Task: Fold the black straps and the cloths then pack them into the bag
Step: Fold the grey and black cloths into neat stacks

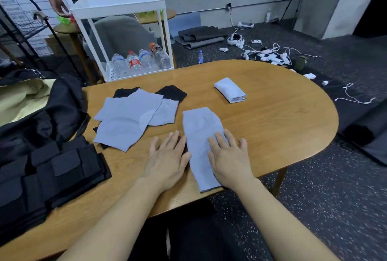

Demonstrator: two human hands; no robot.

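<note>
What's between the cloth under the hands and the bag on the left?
The pile of unfolded cloths and the black straps lie on the table between the cloth and the bag. Lifting over them looks easy.

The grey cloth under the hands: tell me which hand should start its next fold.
Right, probably. The right hand already lies flat on the grey cloth; the left hand rests beside its edge, mostly on the table.

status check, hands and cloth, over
Left hand open, flat on table. Right hand open, pressing grey cloth. Nothing in the way.
</note>
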